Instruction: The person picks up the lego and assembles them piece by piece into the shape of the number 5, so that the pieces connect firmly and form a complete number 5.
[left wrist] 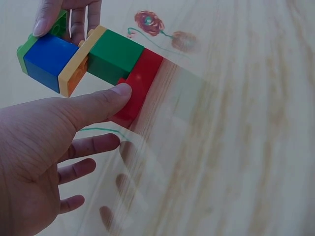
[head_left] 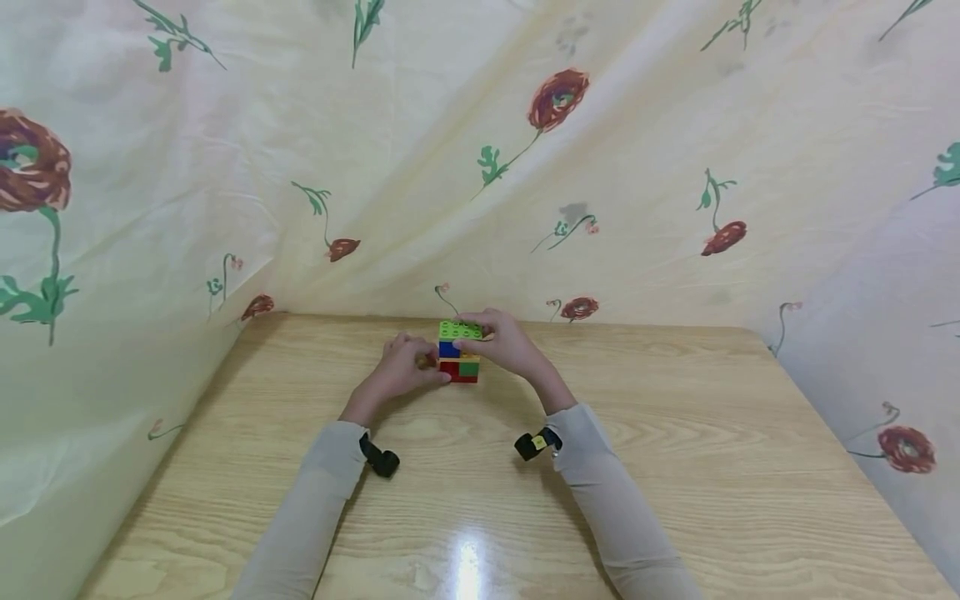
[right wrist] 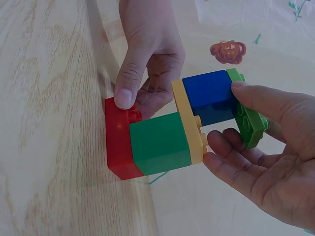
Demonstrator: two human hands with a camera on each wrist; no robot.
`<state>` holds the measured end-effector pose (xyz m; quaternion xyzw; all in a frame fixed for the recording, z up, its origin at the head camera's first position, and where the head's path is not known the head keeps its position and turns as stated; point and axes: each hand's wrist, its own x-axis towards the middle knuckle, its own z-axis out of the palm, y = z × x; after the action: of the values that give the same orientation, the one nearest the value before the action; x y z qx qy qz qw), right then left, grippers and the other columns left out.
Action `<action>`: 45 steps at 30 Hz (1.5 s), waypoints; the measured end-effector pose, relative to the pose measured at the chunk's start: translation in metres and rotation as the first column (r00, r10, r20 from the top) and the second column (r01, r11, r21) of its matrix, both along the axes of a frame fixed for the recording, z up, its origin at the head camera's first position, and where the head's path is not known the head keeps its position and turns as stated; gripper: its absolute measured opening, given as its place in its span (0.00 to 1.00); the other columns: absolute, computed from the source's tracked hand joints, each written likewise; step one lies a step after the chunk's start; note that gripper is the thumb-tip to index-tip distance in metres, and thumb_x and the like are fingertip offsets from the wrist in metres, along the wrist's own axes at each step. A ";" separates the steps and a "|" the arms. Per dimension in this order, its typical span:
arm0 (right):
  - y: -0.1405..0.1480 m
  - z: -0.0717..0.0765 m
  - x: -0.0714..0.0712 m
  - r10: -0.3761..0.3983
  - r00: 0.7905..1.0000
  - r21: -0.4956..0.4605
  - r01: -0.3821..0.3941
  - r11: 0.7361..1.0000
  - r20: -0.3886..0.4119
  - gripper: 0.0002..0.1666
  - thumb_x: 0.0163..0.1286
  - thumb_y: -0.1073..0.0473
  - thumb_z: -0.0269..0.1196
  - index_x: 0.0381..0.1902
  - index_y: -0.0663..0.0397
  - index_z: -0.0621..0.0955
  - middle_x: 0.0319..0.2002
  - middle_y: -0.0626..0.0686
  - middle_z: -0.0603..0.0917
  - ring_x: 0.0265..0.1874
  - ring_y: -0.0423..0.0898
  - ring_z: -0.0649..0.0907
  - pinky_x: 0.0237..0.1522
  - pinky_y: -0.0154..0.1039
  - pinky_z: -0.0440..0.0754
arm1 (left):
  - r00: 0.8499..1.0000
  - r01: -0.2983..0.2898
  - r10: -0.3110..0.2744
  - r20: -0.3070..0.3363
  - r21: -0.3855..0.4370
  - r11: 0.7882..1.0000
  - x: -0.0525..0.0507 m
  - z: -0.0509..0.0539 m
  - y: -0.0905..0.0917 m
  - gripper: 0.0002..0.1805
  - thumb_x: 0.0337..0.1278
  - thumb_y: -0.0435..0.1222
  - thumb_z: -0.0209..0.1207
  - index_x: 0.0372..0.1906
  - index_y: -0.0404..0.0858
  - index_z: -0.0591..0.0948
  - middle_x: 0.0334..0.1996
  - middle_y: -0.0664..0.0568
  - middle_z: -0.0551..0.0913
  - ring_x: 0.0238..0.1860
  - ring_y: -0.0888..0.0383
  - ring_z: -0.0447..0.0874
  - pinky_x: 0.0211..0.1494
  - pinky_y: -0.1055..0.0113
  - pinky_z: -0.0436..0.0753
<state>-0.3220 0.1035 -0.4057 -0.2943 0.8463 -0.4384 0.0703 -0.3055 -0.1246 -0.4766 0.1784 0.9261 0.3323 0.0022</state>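
Note:
A stack of toy building bricks stands at the table's far edge. Its lowest piece is a red brick (right wrist: 118, 142), with a green brick (right wrist: 160, 142) on one end of it. Above lie a thin orange plate (right wrist: 184, 123), a blue brick (right wrist: 209, 96) and a studded light green plate (head_left: 450, 331). My left hand (head_left: 400, 371) holds the red base, its thumb on the front face and the other fingers behind. My right hand (head_left: 512, 343) grips the stack's upper part, thumb where the blue brick meets the light green plate. Its other fingers reach round the far side, partly hidden.
The wooden table (head_left: 675, 467) spreads out to both sides and toward me. A flower-printed cloth (head_left: 420, 167) hangs just behind the stack and along both sides. Black straps (head_left: 381, 458) sit on both wrists.

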 end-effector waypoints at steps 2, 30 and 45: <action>0.001 0.000 -0.001 0.013 1.000 0.004 -0.013 1.000 -0.005 0.27 0.71 0.57 0.68 0.66 0.55 0.80 0.46 0.58 0.81 0.46 0.53 0.82 0.43 0.38 0.82 | 1.000 -0.001 0.001 0.005 0.002 1.000 0.000 0.001 0.001 0.14 0.56 0.50 0.72 0.35 0.45 0.84 0.39 0.54 0.85 0.49 0.51 0.66 0.60 0.48 0.59; 0.029 0.008 -0.007 0.034 0.999 -0.036 -0.035 0.999 -0.014 0.23 0.66 0.61 0.71 0.59 0.56 0.84 0.54 0.58 0.86 0.47 0.51 0.85 0.54 0.49 0.83 | 0.999 -0.029 0.028 0.014 0.024 0.999 0.002 0.003 0.000 0.16 0.50 0.44 0.77 0.42 0.44 0.87 0.38 0.55 0.85 0.51 0.52 0.70 0.64 0.49 0.61; 0.031 0.006 -0.011 0.014 1.000 -0.020 -0.014 1.000 -0.021 0.21 0.66 0.61 0.71 0.58 0.55 0.85 0.54 0.56 0.86 0.46 0.51 0.86 0.55 0.50 0.83 | 1.000 -0.019 0.019 0.013 0.033 0.999 0.002 0.003 0.002 0.15 0.52 0.44 0.76 0.42 0.43 0.86 0.38 0.54 0.86 0.50 0.52 0.69 0.65 0.48 0.60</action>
<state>-0.3327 0.1350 -0.4001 -0.3055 0.8405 -0.4432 0.0618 -0.3034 -0.1221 -0.4736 0.1675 0.9221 0.3488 0.0018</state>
